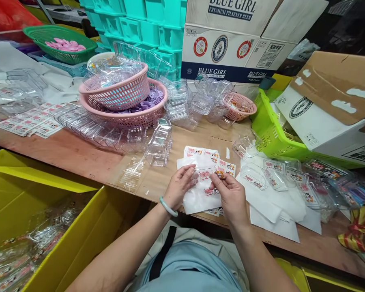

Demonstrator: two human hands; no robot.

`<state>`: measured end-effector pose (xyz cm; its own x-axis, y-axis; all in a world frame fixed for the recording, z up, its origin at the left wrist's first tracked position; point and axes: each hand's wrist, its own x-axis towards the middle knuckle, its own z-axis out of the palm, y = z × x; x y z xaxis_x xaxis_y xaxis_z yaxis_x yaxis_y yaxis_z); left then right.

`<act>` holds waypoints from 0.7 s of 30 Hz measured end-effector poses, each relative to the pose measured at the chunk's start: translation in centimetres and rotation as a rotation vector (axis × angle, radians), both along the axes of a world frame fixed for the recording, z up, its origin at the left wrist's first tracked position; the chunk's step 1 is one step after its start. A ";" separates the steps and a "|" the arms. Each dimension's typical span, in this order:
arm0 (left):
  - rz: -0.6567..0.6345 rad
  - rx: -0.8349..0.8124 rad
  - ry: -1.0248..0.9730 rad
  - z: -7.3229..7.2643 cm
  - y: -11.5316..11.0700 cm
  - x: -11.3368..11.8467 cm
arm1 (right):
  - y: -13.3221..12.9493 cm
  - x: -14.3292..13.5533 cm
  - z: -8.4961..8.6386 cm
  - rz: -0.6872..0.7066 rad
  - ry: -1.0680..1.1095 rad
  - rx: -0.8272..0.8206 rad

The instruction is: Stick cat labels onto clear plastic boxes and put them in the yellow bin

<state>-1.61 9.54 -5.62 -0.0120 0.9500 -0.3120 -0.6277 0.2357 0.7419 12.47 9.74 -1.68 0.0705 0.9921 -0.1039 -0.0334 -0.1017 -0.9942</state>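
Observation:
Above the printed sticker sheets [197, 205] at the table's front edge, my left hand [180, 185] grips a small clear plastic case [200, 170] by its left side. A pale green bangle [168, 206] circles the left wrist. My right hand [231, 194] is closed in a pinch at the case's right end, against a sticker [218, 174] with an orange cat print. Whether that sticker lies flat on the case is hard to tell through the clear plastic. Pink lettering and cat pictures cover the sheets, which lie on white backing paper.
Right of my hands lie stickered cases [276, 176] on white paper [264, 209]. Clear cases [94, 125] line up before stacked pink baskets [121, 115]. A lime green basket [269, 125] and cartons [222, 48] stand behind. Below left, a yellow box [79, 227] holds packed cases.

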 end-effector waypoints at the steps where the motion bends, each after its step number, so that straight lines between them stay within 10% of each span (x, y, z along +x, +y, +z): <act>1: 0.001 0.004 -0.002 -0.1 0.0 0.0 | -0.1 0.0 -0.2 -0.007 0.015 -0.005; 21: -0.003 0.021 -0.028 -0.2 0.0 0.0 | 0.3 -0.7 -0.2 -0.050 -0.110 0.035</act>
<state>-1.66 9.49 -5.87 -0.0012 0.9563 -0.2924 -0.6473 0.2222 0.7292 11.81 10.07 -1.83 0.1289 0.9899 -0.0586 0.0717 -0.0683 -0.9951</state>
